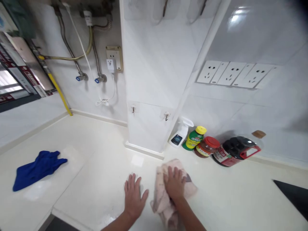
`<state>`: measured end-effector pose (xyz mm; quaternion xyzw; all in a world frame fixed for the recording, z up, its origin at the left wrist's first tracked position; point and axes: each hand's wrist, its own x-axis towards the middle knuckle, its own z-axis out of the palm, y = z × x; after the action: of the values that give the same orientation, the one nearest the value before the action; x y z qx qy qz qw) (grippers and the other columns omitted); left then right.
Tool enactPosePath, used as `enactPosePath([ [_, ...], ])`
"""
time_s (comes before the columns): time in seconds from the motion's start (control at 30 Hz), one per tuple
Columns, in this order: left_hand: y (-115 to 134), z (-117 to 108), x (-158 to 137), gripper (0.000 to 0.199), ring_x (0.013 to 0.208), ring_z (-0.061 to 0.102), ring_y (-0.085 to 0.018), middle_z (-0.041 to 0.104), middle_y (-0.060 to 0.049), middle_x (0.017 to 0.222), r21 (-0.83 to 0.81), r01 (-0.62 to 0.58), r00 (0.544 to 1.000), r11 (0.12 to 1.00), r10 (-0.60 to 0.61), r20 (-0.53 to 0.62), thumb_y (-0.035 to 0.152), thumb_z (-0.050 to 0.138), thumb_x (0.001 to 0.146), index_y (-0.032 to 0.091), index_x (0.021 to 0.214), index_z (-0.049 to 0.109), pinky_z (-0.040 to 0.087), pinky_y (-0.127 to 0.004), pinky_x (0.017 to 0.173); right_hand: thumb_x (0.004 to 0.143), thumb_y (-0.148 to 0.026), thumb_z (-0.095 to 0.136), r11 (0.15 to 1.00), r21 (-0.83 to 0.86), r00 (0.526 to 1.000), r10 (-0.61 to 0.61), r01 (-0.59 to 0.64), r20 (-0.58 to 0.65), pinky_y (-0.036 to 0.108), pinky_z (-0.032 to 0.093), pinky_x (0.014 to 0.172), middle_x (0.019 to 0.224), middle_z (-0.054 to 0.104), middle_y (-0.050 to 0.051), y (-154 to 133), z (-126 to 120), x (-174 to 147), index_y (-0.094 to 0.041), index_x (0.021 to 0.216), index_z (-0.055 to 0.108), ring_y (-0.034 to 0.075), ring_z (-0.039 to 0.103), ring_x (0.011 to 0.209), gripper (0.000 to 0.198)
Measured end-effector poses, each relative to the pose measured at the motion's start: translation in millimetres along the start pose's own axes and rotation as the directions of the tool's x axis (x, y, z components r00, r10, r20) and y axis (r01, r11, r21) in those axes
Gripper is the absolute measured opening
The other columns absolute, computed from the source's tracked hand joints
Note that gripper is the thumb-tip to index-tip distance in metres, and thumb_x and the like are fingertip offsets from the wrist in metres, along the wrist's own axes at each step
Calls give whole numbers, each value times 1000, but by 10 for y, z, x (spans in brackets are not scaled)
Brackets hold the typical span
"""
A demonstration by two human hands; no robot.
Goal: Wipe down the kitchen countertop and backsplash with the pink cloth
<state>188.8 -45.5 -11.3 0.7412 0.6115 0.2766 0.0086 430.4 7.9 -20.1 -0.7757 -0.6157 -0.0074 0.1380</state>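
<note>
A pale pink cloth (166,205) lies crumpled on the white countertop (96,179), just in front of the wall pillar. My right hand (175,183) presses down on it, fingers stretched over the fabric. To the left of the cloth, my left hand (135,195) rests on or just above the counter with fingers spread and nothing in it. Further left, a dark blue cloth (38,170) lies bunched on the counter, away from both hands.
Against the wall stand a white spray bottle (180,133), a green bottle with yellow cap (194,138), a red-lidded jar (207,147) and a large dark jug (234,152). The pillar (149,128) juts out behind my hands. A black panel (295,195) lies right.
</note>
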Motion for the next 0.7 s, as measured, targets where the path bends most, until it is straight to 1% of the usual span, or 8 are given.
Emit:
enactPosePath([
  [0.13,-31,-57,-175,57,154,25,-34,33,-20,163,-141,1,992,990,-18,-124,36,48,98,16,151,41,36,-54,117,99,-43,44,976,176,987,-145,130,76,73,10,116,159,32,24,-1205,151,82,-10,152,44,44,17,151,63],
  [0.2,-42,-140,-294,60,155,25,-33,26,-18,167,-212,0,985,977,-37,-171,34,46,98,21,155,34,38,-54,117,99,-46,47,911,334,929,-316,241,193,70,6,119,163,25,21,-1660,183,50,-13,153,44,42,12,153,63],
  [0.27,-87,-243,-389,62,155,26,-33,25,-14,168,-243,10,981,970,-56,-184,33,46,97,25,156,31,38,-55,117,101,-47,49,821,461,839,-485,338,248,62,8,123,165,25,12,-1961,168,18,-22,151,49,35,13,154,56],
  [0.33,-186,-343,-431,60,153,29,-33,30,-13,166,-198,40,982,979,-75,-173,33,47,97,26,155,35,40,-56,116,104,-44,39,776,509,809,-540,371,234,51,17,125,162,34,5,-2051,109,13,-29,147,55,26,24,152,47],
  [0.43,-371,-439,-382,51,150,35,-33,42,-12,161,-35,106,987,994,-109,-117,30,46,96,27,147,50,41,-59,113,105,-34,15,803,500,861,-469,324,195,43,29,123,156,44,9,-1693,0,41,-20,141,60,22,37,146,60],
  [0.5,-430,-450,-297,48,152,33,-35,43,-12,161,49,113,993,992,-111,-29,32,52,93,29,140,59,34,-63,115,102,-35,9,857,445,920,-360,259,158,50,29,122,153,46,18,-1174,-30,42,-9,135,64,29,37,145,68],
  [0.57,-396,-421,-187,51,154,26,-39,38,-11,165,77,116,989,990,-122,88,40,62,85,29,135,63,24,-67,120,101,-45,14,934,316,983,-181,167,13,54,32,119,148,48,21,-578,-9,18,-8,128,67,34,35,145,70],
  [0.7,-177,-328,80,73,157,14,-43,24,-8,170,-2,180,917,984,-167,361,58,66,79,35,147,54,4,-71,122,99,-53,14,992,119,998,51,-44,-48,69,34,109,153,42,22,258,109,-40,-16,142,57,40,33,145,71],
])
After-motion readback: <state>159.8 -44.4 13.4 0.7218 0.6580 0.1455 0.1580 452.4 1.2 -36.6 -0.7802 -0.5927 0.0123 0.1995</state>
